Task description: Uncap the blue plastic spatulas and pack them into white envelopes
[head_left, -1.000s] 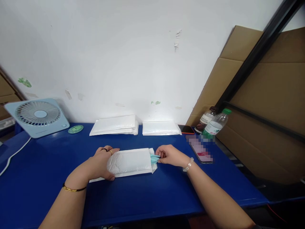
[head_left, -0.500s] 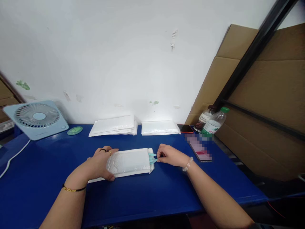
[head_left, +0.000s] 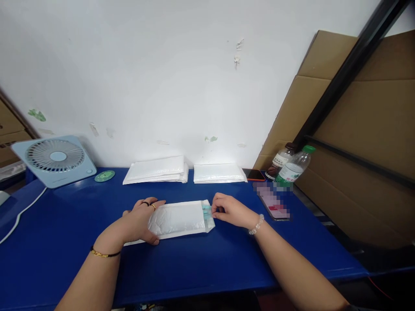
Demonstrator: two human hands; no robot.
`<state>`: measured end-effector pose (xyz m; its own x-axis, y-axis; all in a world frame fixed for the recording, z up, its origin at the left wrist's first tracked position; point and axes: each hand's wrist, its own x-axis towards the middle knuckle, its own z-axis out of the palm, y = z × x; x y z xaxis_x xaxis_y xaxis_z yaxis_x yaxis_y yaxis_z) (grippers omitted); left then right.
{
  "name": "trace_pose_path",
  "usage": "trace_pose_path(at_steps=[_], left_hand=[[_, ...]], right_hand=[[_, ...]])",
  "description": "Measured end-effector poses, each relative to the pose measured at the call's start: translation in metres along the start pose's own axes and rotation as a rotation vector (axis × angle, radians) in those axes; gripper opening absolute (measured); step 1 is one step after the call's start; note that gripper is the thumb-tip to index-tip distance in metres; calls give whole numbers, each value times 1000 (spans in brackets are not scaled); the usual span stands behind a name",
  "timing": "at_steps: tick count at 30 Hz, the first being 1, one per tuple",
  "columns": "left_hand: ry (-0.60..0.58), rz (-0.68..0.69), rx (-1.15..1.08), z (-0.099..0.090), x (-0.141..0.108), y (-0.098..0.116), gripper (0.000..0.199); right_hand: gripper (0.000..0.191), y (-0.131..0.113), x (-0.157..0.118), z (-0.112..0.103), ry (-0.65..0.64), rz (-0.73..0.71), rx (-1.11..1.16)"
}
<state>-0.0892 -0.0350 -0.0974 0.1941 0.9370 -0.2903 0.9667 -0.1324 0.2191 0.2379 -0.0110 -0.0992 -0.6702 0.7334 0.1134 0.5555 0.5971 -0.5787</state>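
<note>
A white padded bubble mailer (head_left: 181, 217) lies flat on the blue table, with its open end facing right. My left hand (head_left: 138, 224) grips its left part, thumb along the near edge and fingers across the far edge. Teal strip-like pieces (head_left: 206, 211) show inside the mouth of the mailer; their full shape is hidden. Right at that mouth is my right hand (head_left: 228, 211), with thumb and fingertips curled together beside the teal pieces. Whether anything is pinched between those fingertips cannot be made out.
Against the wall lie two stacks of white mailers, a left stack (head_left: 155, 169) and a right stack (head_left: 218, 172). A light blue fan (head_left: 56, 160) and a green round disc (head_left: 104, 176) are at left. Phones (head_left: 272, 203) and two bottles (head_left: 290, 168) stand or lie at right.
The teal pieces have slid left, further into the mailer, and less of them sticks out. My right fingertips have come closer to the opening. My left hand keeps its grip.
</note>
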Motion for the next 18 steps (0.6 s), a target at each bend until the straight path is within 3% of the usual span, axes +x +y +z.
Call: trace_pose_path(at_steps=[3,7,14,18], left_hand=[[-8,-7,-13,-1,-1,2,108],[-3,2,-30,-3,-2,3,108],[2,2,-11,-3,-1,2,106],[5,13,-22,-3,-1,1,106]], right_hand=[[7,0,2,6,52,11,33],[30,3,3,9,120,130,56],[19,-7,10,20,22,23,114],[19,-6,4,12,60,78,155]])
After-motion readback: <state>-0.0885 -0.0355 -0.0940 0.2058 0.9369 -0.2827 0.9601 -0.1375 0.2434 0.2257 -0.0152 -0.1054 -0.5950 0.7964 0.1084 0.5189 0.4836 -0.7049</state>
